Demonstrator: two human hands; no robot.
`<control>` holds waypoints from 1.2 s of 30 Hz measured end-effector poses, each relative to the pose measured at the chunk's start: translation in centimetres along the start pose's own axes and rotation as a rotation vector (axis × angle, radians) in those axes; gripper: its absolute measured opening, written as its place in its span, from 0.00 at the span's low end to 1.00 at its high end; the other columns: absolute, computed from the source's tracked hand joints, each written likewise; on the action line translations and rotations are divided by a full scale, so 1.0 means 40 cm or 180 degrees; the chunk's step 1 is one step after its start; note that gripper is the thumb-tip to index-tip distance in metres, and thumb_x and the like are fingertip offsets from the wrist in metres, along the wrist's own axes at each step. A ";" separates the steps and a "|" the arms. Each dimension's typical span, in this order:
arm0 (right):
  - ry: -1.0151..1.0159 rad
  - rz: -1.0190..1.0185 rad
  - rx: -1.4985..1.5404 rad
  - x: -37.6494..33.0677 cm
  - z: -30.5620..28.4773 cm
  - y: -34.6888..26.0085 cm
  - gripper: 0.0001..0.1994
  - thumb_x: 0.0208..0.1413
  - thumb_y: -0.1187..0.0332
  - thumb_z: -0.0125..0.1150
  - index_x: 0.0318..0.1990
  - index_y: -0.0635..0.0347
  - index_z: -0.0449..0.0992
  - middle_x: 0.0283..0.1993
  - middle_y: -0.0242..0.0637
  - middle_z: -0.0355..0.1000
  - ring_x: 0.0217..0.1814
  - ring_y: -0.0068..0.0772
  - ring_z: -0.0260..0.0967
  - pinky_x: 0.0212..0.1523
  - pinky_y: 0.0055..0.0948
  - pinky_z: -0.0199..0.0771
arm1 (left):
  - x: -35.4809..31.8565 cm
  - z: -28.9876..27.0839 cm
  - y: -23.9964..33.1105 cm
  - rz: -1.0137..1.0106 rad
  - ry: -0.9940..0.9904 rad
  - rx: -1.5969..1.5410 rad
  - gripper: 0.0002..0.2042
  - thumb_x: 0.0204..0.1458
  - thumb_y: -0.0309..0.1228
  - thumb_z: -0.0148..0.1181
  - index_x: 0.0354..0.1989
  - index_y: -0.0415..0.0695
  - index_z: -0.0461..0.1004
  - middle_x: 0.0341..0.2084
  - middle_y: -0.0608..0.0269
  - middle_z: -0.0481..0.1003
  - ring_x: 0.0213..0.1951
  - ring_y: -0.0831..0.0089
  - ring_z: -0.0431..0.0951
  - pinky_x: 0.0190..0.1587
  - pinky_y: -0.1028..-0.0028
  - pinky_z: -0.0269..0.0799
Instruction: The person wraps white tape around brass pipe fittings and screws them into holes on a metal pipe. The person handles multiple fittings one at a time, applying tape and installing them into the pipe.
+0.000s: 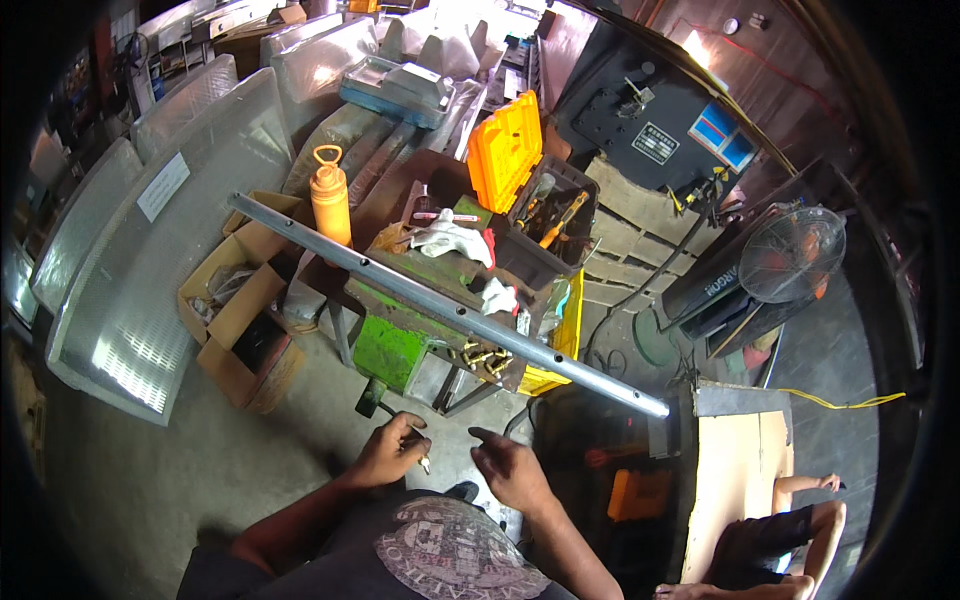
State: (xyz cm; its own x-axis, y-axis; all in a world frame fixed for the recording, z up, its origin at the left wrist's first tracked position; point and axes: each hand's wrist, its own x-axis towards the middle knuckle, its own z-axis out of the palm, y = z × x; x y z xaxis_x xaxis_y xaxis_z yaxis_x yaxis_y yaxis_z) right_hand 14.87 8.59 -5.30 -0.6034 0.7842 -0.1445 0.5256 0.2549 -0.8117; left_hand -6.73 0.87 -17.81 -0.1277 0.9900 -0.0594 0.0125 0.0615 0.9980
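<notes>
My left hand (388, 452) is closed, its thumb and fingers round a small metal piece (425, 464) whose shiny tip pokes out below. Most of that piece is hidden, so its kind is unclear. To its right, my right hand (512, 472) has its index finger stretched toward the left hand, with nothing visible in it. Beyond both hands, a long steel pipe (410, 282) with several holes along it lies slantwise across a green bench vise (388, 352). Several brass fittings (487, 360) are heaped at the near edge of the workbench (430, 262).
White work gloves (450, 238), an orange bottle (330, 200) and a toolbox (545, 250) with its orange lid raised are around the bench. Cardboard boxes (235, 300) stand left. A fan (792, 255) is at the right; a person (765, 550) sits near cardboard, lower right.
</notes>
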 end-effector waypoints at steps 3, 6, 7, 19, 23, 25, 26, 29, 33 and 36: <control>-0.0288 0.0360 0.0194 -0.017 0.036 0.004 0.21 0.64 0.60 0.63 0.58 0.65 0.76 0.33 0.42 0.79 0.32 0.26 0.73 0.38 0.31 0.74 | 0.012 -0.018 0.055 -0.0021 0.0221 -0.0352 0.13 0.61 0.23 0.59 0.54 0.42 0.69 0.35 0.65 0.77 0.40 0.77 0.79 0.44 0.73 0.74; -0.0356 0.0382 0.0353 -0.017 0.067 -0.026 0.23 0.62 0.56 0.65 0.57 0.64 0.77 0.36 0.49 0.79 0.33 0.37 0.77 0.38 0.34 0.75 | 0.018 -0.010 0.136 0.0050 0.0225 -0.0941 0.16 0.61 0.26 0.62 0.56 0.40 0.71 0.36 0.64 0.78 0.40 0.79 0.77 0.43 0.76 0.72; -0.0269 0.0204 0.0365 -0.013 0.076 -0.035 0.22 0.62 0.57 0.65 0.56 0.64 0.77 0.37 0.49 0.79 0.33 0.38 0.76 0.39 0.34 0.75 | 0.011 -0.012 0.162 0.0034 0.0097 -0.0954 0.16 0.61 0.27 0.62 0.56 0.40 0.71 0.37 0.64 0.78 0.40 0.79 0.77 0.44 0.76 0.72; 0.0107 -0.0882 0.0336 -0.033 0.023 -0.078 0.10 0.61 0.69 0.65 0.43 0.66 0.76 0.35 0.46 0.71 0.36 0.47 0.72 0.38 0.38 0.71 | 0.018 0.011 0.263 -0.0437 -0.1126 -0.2680 0.12 0.59 0.24 0.54 0.50 0.38 0.73 0.42 0.58 0.78 0.50 0.68 0.77 0.55 0.66 0.71; 0.0247 -0.0716 0.0241 -0.046 0.003 -0.081 0.13 0.61 0.68 0.66 0.48 0.67 0.78 0.34 0.45 0.72 0.36 0.45 0.73 0.38 0.36 0.72 | 0.036 0.037 0.288 -0.1079 -0.0288 -0.2987 0.06 0.59 0.25 0.53 0.42 0.40 0.75 0.43 0.59 0.76 0.51 0.65 0.76 0.57 0.64 0.68; 0.0308 -0.0622 0.0286 -0.053 -0.007 -0.083 0.13 0.61 0.68 0.66 0.48 0.67 0.78 0.34 0.45 0.71 0.35 0.44 0.73 0.38 0.36 0.71 | 0.037 0.023 0.277 0.0112 -0.0181 -0.1670 0.08 0.57 0.27 0.59 0.43 0.40 0.76 0.43 0.57 0.77 0.50 0.64 0.77 0.56 0.64 0.69; 0.0332 -0.0691 0.0239 -0.054 -0.010 -0.079 0.13 0.61 0.68 0.66 0.48 0.67 0.78 0.33 0.45 0.71 0.34 0.44 0.73 0.38 0.36 0.71 | 0.036 0.010 0.303 0.0952 -0.0081 -0.0757 0.09 0.55 0.27 0.62 0.43 0.40 0.76 0.43 0.56 0.77 0.49 0.64 0.77 0.55 0.64 0.70; 0.0413 -0.0566 0.0353 -0.066 -0.019 -0.070 0.13 0.61 0.68 0.65 0.48 0.67 0.78 0.33 0.45 0.72 0.35 0.44 0.73 0.38 0.36 0.72 | 0.039 -0.005 0.369 0.2141 -0.0174 0.0967 0.12 0.49 0.30 0.70 0.41 0.42 0.79 0.43 0.55 0.77 0.48 0.62 0.78 0.52 0.62 0.72; 0.0544 -0.0591 0.0240 -0.076 -0.031 -0.079 0.12 0.61 0.68 0.65 0.48 0.67 0.77 0.34 0.46 0.72 0.35 0.46 0.73 0.38 0.37 0.72 | 0.058 0.030 0.371 0.2045 -0.0493 0.1004 0.10 0.49 0.28 0.70 0.40 0.43 0.80 0.40 0.58 0.78 0.45 0.63 0.79 0.48 0.66 0.74; 0.0682 -0.0627 0.0347 -0.088 -0.031 -0.066 0.12 0.61 0.68 0.65 0.48 0.67 0.77 0.35 0.46 0.72 0.36 0.46 0.73 0.37 0.37 0.72 | 0.080 0.047 0.374 0.1849 -0.0811 0.0484 0.08 0.51 0.25 0.68 0.39 0.40 0.78 0.35 0.60 0.78 0.37 0.69 0.80 0.41 0.71 0.75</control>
State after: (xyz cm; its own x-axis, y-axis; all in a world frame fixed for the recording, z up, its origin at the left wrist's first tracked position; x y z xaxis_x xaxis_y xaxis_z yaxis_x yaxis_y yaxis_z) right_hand 16.34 5.87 -1.96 -0.5411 0.8301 0.1348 0.3366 0.3607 -0.8698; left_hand -5.09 5.18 -3.12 0.1811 0.8653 0.4674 0.1512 -0.4941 0.8561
